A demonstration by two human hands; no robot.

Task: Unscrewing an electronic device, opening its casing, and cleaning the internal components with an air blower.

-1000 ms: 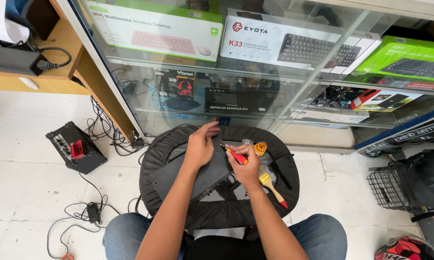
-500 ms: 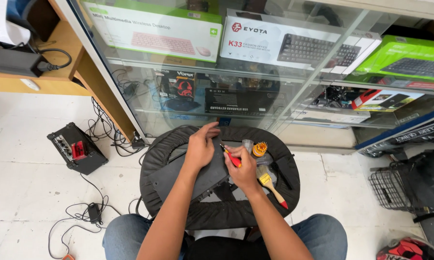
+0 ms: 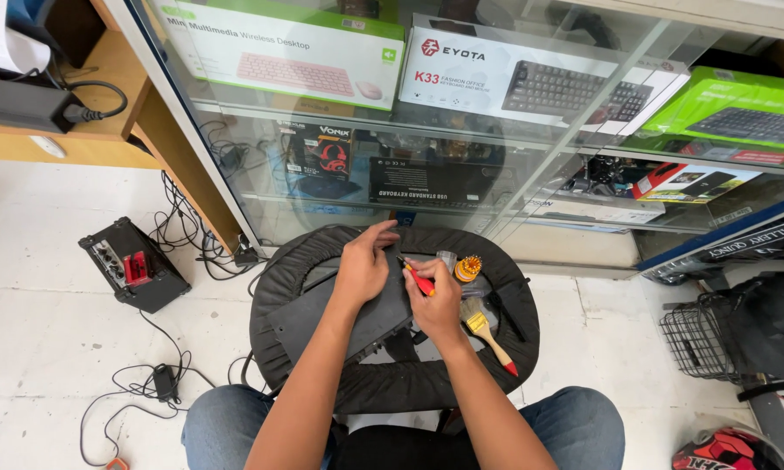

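A seated person in blue jeans bent over a round black padded stool [image 3: 392,383] that served as a workbench in front of a glass display case [image 3: 496,157]; a dark flat device [image 3: 348,318], apparently a laptop base, lay across the stool's middle; the left hand [image 3: 363,265] rested on top of it, fingers curled and pressed down near its far edge; the right hand [image 3: 435,296] pinched a red-handled screwdriver [image 3: 420,280] between thumb and fingers, its tip angled toward the left hand at the device's edge; just beside the right hand stood a small round orange bit holder [image 3: 468,267], and a paintbrush [image 3: 487,335] with a wooden handle and red end lay on the stool's right side; a black box with red parts [image 3: 133,264] sat on the white floor to the left among loose cables [image 3: 148,383].
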